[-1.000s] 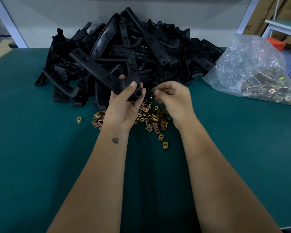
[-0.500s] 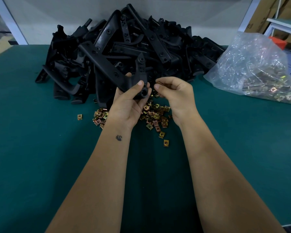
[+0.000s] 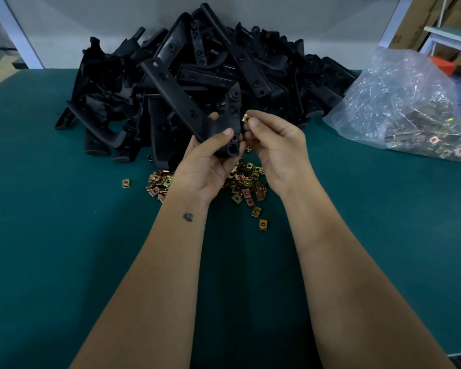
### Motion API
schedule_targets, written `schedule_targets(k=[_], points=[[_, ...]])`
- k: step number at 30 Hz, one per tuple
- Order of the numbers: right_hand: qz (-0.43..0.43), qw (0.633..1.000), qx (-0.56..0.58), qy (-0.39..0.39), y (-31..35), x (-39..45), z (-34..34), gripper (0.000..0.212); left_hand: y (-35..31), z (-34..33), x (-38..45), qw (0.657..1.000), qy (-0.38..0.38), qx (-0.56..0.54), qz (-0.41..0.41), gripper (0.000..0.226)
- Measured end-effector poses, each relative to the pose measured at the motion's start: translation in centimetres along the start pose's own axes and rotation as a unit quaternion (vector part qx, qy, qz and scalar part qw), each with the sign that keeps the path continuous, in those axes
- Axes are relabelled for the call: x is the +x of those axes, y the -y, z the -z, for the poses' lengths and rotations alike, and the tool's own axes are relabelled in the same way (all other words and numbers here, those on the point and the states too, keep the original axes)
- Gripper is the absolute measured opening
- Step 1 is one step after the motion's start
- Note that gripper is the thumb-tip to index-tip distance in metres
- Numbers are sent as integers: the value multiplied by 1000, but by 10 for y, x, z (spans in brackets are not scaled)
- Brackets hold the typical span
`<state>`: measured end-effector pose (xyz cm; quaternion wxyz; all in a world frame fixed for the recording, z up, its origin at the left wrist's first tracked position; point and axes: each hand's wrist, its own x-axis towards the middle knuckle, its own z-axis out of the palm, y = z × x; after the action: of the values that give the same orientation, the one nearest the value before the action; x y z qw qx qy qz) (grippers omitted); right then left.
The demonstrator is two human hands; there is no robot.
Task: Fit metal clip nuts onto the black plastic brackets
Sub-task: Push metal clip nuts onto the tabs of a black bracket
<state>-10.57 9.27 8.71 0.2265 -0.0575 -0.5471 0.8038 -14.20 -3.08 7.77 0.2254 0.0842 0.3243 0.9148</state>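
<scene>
The left hand holds a black bracket up over the green table. Its fingers are curled round the bend of the bracket, and the thumb presses on the front, close to a round hole. One long arm of the bracket points up and to the left, and a short arm points straight up. The right hand is just beside it. Its thumb and first finger pinch a small gold clip, and the other fingers are curled in loosely. The clip is right next to the edge of the short arm, but I cannot tell if it touches. Under the hands, a little heap of gold clips lies on the table, with a few lying apart from it. Behind the hands is a big pile of black brackets. At the right lies a clear plastic bag with more clips inside.
</scene>
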Motion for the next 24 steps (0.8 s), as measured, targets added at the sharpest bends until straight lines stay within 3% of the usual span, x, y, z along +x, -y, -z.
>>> schedule_targets(k=[18,24], points=[[-23,999,35,-6,3,2,3,12,1,-1,0,999,14,26,29,34],[-73,995,61,16,3,1,4,15,1,-1,0,999,25,30,33,33]])
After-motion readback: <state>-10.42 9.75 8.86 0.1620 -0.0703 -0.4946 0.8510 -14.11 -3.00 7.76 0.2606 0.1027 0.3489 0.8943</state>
